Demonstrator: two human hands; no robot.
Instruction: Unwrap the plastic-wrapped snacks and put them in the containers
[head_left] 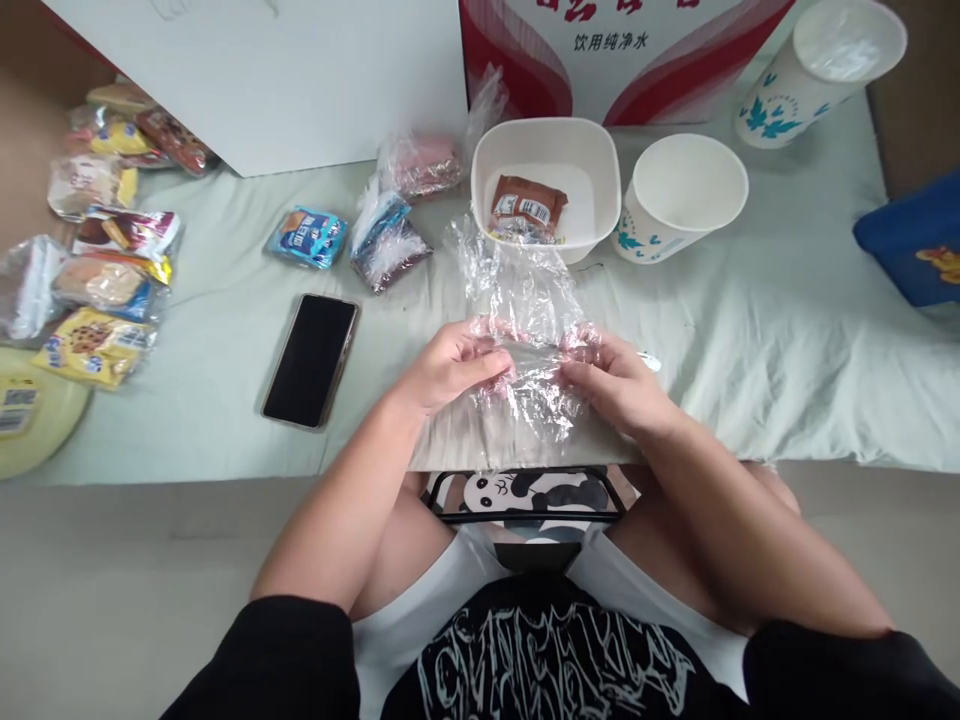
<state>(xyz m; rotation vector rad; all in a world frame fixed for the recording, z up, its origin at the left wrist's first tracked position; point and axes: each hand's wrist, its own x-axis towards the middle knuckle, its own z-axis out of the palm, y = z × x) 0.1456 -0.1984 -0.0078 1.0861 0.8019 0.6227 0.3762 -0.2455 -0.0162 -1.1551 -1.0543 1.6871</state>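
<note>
- Left hand: fingers closed, pinching clear wrapper, on near side of white bowl.
- Right hand: fingers closed on same wrapper.
- Phone: left of bowl.

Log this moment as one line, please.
left hand: pinching clear wrapper | right hand: pinching it too | nearby: bowl, phone

The phone lies left of the plastic wrap; behind it a bowl holds a packet, cup alongside right.
</note>
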